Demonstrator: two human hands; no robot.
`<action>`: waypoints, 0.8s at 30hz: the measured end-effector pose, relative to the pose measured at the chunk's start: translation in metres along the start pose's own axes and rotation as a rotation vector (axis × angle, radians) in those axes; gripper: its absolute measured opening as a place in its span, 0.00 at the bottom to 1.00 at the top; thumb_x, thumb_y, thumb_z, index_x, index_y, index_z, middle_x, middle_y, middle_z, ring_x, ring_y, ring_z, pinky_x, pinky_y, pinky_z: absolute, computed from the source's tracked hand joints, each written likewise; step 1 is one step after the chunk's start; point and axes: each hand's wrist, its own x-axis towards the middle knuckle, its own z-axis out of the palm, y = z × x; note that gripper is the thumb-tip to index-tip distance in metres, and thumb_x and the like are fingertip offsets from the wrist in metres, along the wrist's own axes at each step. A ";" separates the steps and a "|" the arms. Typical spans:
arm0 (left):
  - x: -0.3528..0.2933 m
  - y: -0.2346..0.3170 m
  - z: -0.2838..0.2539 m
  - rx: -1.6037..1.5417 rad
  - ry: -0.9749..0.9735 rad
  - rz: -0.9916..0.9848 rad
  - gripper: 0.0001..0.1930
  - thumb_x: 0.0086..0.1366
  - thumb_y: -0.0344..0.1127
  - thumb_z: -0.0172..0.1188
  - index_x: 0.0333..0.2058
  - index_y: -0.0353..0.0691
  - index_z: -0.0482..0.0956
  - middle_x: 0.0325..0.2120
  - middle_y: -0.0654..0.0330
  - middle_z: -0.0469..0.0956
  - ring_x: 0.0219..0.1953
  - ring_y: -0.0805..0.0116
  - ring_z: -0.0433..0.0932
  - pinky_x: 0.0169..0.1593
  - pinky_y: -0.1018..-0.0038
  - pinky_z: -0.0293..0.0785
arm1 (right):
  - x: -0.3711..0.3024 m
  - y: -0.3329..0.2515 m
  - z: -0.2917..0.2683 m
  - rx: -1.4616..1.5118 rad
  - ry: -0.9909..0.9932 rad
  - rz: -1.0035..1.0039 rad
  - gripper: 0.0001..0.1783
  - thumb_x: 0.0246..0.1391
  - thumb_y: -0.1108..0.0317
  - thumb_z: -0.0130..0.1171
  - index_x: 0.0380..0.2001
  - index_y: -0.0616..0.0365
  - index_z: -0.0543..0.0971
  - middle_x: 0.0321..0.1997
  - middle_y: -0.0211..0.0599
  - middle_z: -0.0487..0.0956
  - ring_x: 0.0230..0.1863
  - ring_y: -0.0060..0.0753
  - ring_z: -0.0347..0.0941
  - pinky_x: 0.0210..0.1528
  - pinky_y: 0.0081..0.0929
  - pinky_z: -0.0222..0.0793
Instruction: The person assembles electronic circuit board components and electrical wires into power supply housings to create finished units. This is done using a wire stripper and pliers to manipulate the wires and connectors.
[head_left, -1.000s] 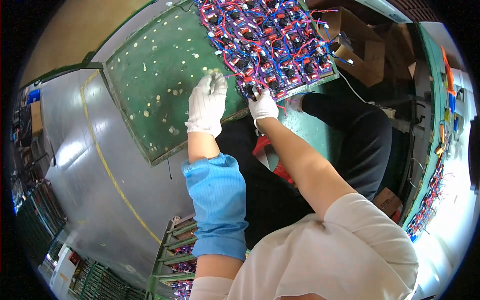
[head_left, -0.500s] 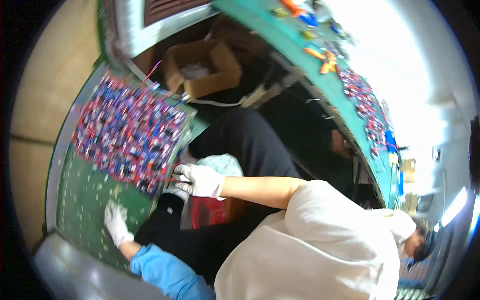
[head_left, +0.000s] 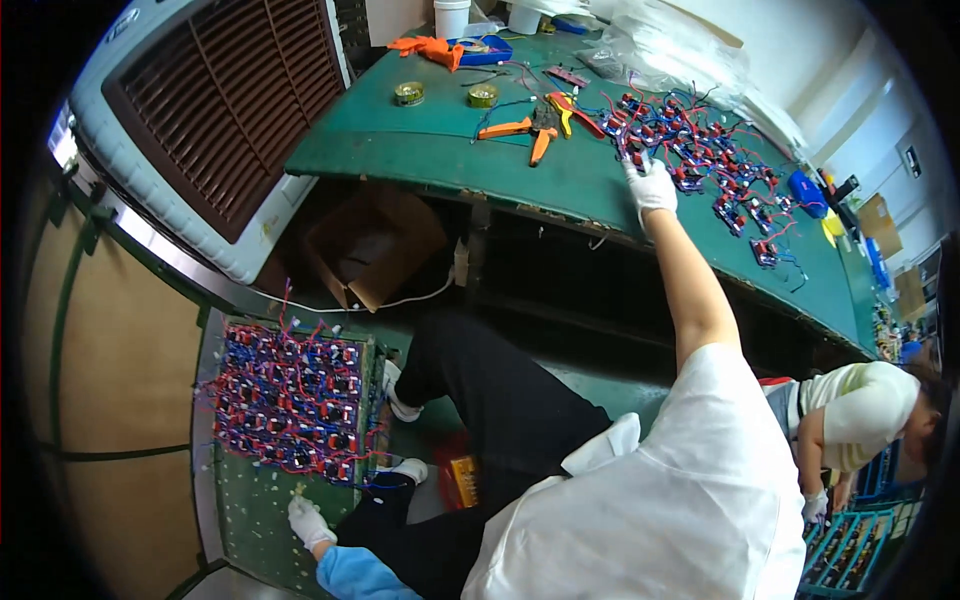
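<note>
My right hand (head_left: 652, 188), in a white glove, reaches over the green workbench. Its fingers close on a small circuit board (head_left: 636, 157) with red and black parts, at the near-left edge of a spread of similar wired boards (head_left: 715, 150). Low on the left, my left hand (head_left: 308, 522), gloved in white below a blue sleeve, rests by a green surface (head_left: 250, 505) dotted with pale bits. Its fingers are bent together near a small yellowish bit; what they hold is too small to tell. Beside it lie dense rows of wired circuit boards (head_left: 290, 400).
Orange-handled pliers (head_left: 535, 130), yellow-and-red cutters (head_left: 570, 112), tape rolls (head_left: 482, 96) and orange gloves (head_left: 428, 48) lie on the workbench (head_left: 400, 150). Below it stands a cardboard box (head_left: 375, 250). An air cooler (head_left: 215, 120) stands left. Another person (head_left: 850, 420) works at right beside blue racks (head_left: 850, 550).
My right hand has gone from beside the rows of boards up to the workbench. The view has swung, bringing more of the bench in. My left hand's fingers, spread before, are now drawn together.
</note>
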 end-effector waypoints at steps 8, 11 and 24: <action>-0.111 0.080 0.075 -0.021 -0.079 0.097 0.15 0.66 0.32 0.45 0.48 0.30 0.71 0.27 0.58 0.75 0.25 0.73 0.73 0.32 0.76 0.72 | 0.062 0.005 0.027 -0.123 -0.284 0.118 0.34 0.51 0.35 0.42 0.50 0.49 0.70 0.50 0.43 0.73 0.51 0.46 0.70 0.51 0.41 0.66; -0.133 0.088 0.090 -0.105 -0.130 0.066 0.15 0.66 0.31 0.45 0.47 0.30 0.72 0.26 0.57 0.75 0.24 0.72 0.73 0.31 0.76 0.73 | 0.069 0.004 0.027 -0.131 -0.290 0.087 0.30 0.53 0.39 0.42 0.47 0.51 0.73 0.50 0.44 0.73 0.51 0.47 0.70 0.51 0.41 0.65; -0.231 0.277 0.113 -0.592 -0.599 0.266 0.22 0.68 0.37 0.41 0.56 0.28 0.61 0.47 0.47 0.71 0.46 0.62 0.74 0.53 0.69 0.67 | -0.187 -0.068 -0.107 0.854 -0.203 -0.730 0.15 0.38 0.68 0.68 0.25 0.61 0.72 0.15 0.37 0.67 0.14 0.28 0.64 0.19 0.24 0.62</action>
